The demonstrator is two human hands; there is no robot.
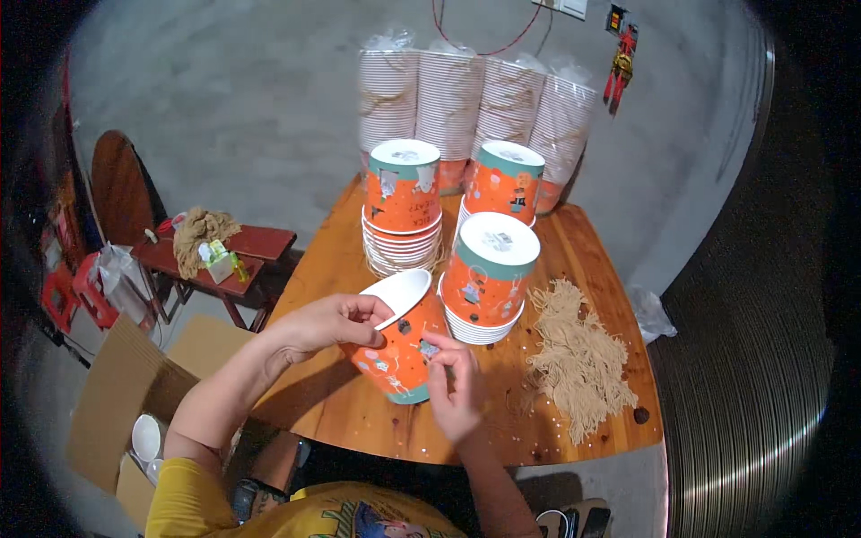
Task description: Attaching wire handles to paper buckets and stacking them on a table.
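Note:
My left hand (pixel 325 325) grips the rim of an orange paper cup (pixel 401 345) with a white inside, tilted on its side above the wooden table (pixel 359 408). My right hand (pixel 453 387) touches the cup's lower side with its fingertips. Just behind the cup stand three stacks of the same orange cups turned upside down: front stack (pixel 489 273), left stack (pixel 403 202), back stack (pixel 504 184).
A pile of pale string pieces (pixel 578 354) lies on the table's right part. Several tall wrapped cup sleeves (pixel 475 108) stand at the back. A red bench with a rag (pixel 224 255) and an open cardboard box (pixel 126 403) are on the left.

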